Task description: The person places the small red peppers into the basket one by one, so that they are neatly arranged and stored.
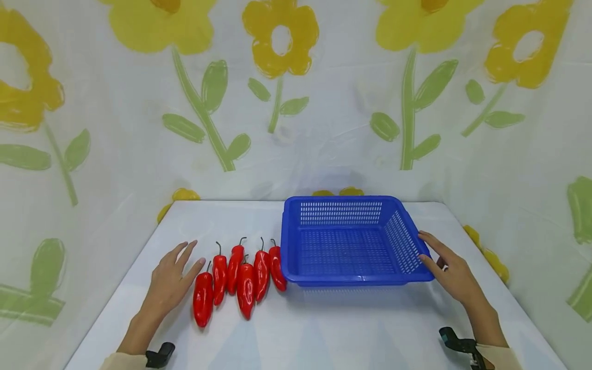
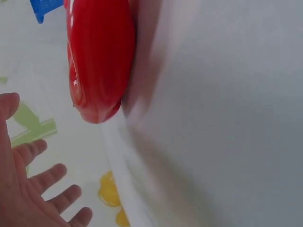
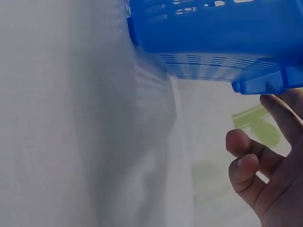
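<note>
Several red chili peppers with dark stems lie side by side on the white table, left of a blue plastic basket [image 1: 356, 280]. My left hand [image 1: 168, 285] is just left of the leftmost pepper [image 1: 203, 299], fingers spread and holding nothing. That pepper's rounded end [image 2: 102, 61] looms large in the left wrist view, apart from the fingers. At the basket's right side, my right hand [image 1: 450, 272] has its thumb and a fingertip at the rim. The right wrist view shows a finger [image 3: 279, 116] by the rim and other fingers loosely bent. The basket holds nothing.
The white table [image 1: 324, 334] runs back to a pale curtain [image 1: 324, 154] printed with yellow flowers, which also hangs at both sides. The rightmost pepper [image 1: 276, 267] lies close against the basket's left side. A black wrist mount [image 1: 160, 354] is on the left sleeve.
</note>
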`<act>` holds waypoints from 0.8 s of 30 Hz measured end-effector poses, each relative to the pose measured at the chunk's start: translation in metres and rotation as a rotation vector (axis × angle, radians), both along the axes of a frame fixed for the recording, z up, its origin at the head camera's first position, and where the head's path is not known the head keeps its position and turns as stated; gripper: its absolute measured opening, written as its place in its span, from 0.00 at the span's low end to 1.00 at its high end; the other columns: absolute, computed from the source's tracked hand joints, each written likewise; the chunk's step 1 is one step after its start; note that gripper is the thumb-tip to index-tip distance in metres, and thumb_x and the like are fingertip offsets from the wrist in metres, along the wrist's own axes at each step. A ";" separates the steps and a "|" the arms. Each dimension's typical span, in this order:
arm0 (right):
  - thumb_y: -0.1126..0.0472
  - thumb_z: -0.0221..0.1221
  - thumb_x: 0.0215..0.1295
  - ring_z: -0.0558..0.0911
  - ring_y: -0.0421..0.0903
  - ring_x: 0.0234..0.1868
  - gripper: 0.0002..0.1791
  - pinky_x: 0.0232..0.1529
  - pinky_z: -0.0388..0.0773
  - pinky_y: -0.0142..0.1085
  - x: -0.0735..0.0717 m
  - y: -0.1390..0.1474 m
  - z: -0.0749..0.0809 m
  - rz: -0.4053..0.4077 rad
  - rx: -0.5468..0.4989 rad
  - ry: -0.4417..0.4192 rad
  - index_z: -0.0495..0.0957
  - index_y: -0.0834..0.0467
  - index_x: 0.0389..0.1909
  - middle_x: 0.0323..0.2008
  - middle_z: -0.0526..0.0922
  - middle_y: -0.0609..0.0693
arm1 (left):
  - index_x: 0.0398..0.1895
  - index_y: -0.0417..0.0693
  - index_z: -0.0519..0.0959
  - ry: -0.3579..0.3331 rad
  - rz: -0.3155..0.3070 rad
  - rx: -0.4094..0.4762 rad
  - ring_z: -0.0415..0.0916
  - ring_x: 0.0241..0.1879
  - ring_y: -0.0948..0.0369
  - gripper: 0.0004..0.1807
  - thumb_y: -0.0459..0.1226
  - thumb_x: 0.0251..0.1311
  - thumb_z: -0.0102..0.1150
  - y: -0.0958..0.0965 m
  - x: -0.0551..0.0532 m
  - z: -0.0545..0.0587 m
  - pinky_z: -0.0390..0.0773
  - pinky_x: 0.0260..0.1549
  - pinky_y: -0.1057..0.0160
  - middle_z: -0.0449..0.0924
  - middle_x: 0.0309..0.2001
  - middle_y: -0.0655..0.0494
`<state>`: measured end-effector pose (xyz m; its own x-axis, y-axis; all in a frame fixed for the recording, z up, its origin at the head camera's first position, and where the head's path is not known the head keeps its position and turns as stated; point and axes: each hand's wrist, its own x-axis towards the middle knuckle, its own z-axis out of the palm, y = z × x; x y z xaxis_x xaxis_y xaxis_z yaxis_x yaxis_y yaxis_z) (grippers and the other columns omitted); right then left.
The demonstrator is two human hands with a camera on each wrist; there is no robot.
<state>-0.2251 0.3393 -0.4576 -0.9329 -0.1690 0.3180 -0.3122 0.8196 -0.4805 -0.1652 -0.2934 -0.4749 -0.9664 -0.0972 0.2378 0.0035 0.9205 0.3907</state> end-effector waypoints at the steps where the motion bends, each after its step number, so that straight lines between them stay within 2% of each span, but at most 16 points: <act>1: 0.50 0.55 0.74 0.69 0.42 0.30 0.32 0.25 0.69 0.32 0.001 0.000 -0.002 0.007 -0.013 0.021 0.60 0.47 0.77 0.69 0.68 0.60 | 0.77 0.46 0.56 -0.024 0.009 0.028 0.55 0.67 0.32 0.40 0.51 0.68 0.56 0.002 0.001 0.001 0.59 0.57 0.23 0.55 0.71 0.32; 4: 0.53 0.54 0.75 0.70 0.40 0.30 0.31 0.26 0.71 0.31 0.003 0.002 -0.008 0.018 -0.065 0.064 0.62 0.47 0.76 0.72 0.66 0.56 | 0.79 0.47 0.52 -0.098 0.031 0.128 0.55 0.67 0.33 0.41 0.53 0.70 0.53 0.008 0.004 0.002 0.67 0.54 0.26 0.54 0.70 0.30; 10: 0.54 0.52 0.77 0.75 0.32 0.35 0.29 0.22 0.78 0.33 0.007 0.004 -0.020 0.007 -0.200 0.022 0.62 0.43 0.76 0.76 0.59 0.41 | 0.79 0.48 0.52 -0.167 0.071 0.275 0.66 0.61 0.37 0.44 0.54 0.67 0.58 0.016 0.009 0.000 0.80 0.47 0.38 0.59 0.66 0.32; 13: 0.55 0.52 0.77 0.74 0.24 0.42 0.28 0.29 0.79 0.27 0.006 0.003 -0.024 0.011 -0.221 0.032 0.63 0.44 0.75 0.75 0.60 0.40 | 0.77 0.44 0.55 -0.196 0.112 0.311 0.70 0.57 0.37 0.45 0.55 0.64 0.61 0.019 0.013 0.000 0.84 0.43 0.43 0.64 0.63 0.32; 15: 0.56 0.52 0.77 0.71 0.20 0.49 0.28 0.37 0.76 0.21 0.004 0.002 -0.024 0.020 -0.225 0.041 0.63 0.45 0.75 0.75 0.60 0.42 | 0.74 0.39 0.57 -0.209 0.142 0.313 0.72 0.54 0.38 0.45 0.54 0.63 0.62 0.020 0.016 0.001 0.84 0.41 0.44 0.67 0.60 0.30; 18: 0.57 0.51 0.77 0.62 0.17 0.60 0.27 0.47 0.66 0.13 0.001 0.001 -0.025 0.034 -0.234 0.048 0.64 0.45 0.75 0.75 0.61 0.45 | 0.70 0.32 0.60 -0.239 0.182 0.304 0.75 0.51 0.37 0.44 0.53 0.62 0.63 0.022 0.021 0.002 0.85 0.39 0.46 0.71 0.56 0.27; 20: 0.57 0.51 0.77 0.58 0.16 0.63 0.27 0.49 0.62 0.12 0.000 0.000 -0.024 0.044 -0.242 0.045 0.63 0.44 0.75 0.76 0.61 0.45 | 0.67 0.29 0.61 -0.268 0.210 0.313 0.76 0.50 0.37 0.43 0.52 0.60 0.65 0.024 0.023 0.002 0.85 0.38 0.46 0.72 0.54 0.27; 24: 0.57 0.51 0.77 0.56 0.17 0.65 0.28 0.50 0.60 0.12 -0.002 -0.002 -0.025 0.059 -0.254 0.033 0.63 0.44 0.75 0.76 0.60 0.44 | 0.60 0.25 0.63 -0.331 0.234 0.335 0.76 0.46 0.39 0.43 0.50 0.56 0.69 0.025 0.026 0.001 0.86 0.36 0.48 0.73 0.49 0.27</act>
<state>-0.2269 0.3371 -0.4829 -0.9121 -0.1340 0.3873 -0.3751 0.6538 -0.6572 -0.1387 -0.2680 -0.4738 -0.9278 -0.3382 -0.1575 -0.3608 0.7062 0.6092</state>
